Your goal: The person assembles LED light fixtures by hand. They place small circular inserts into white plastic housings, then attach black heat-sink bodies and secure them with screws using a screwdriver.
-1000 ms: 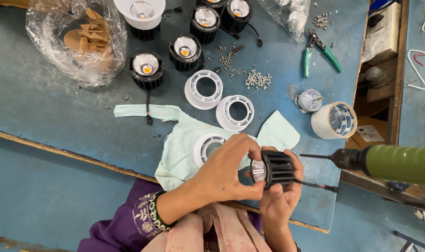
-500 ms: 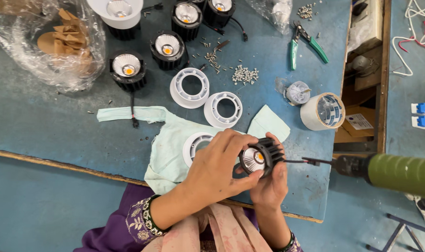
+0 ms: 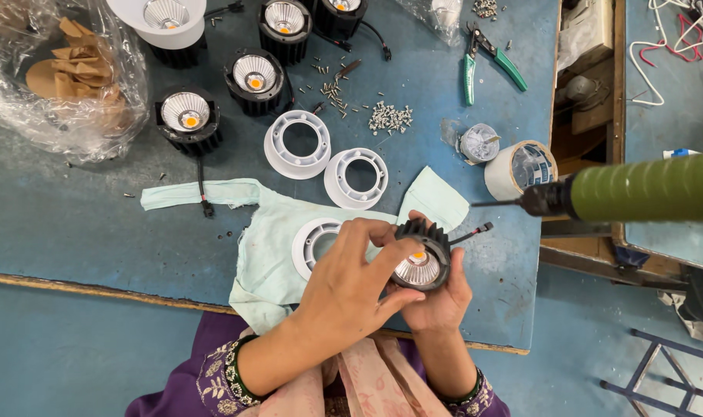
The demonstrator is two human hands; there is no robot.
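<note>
Lower centre of frame: both the left hand (image 3: 343,282) and right hand (image 3: 440,297) clasp the finned black downlight housing (image 3: 421,259). Judged rigid and light; grip the fins, since the reflector face looks fragile.

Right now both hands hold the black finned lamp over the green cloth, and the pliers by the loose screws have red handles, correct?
Not quite. In the head view the pliers have green handles, not red. The rest stands: the left hand and right hand hold the black finned lamp over the green cloth, and the pliers lie near the loose screws.
</note>
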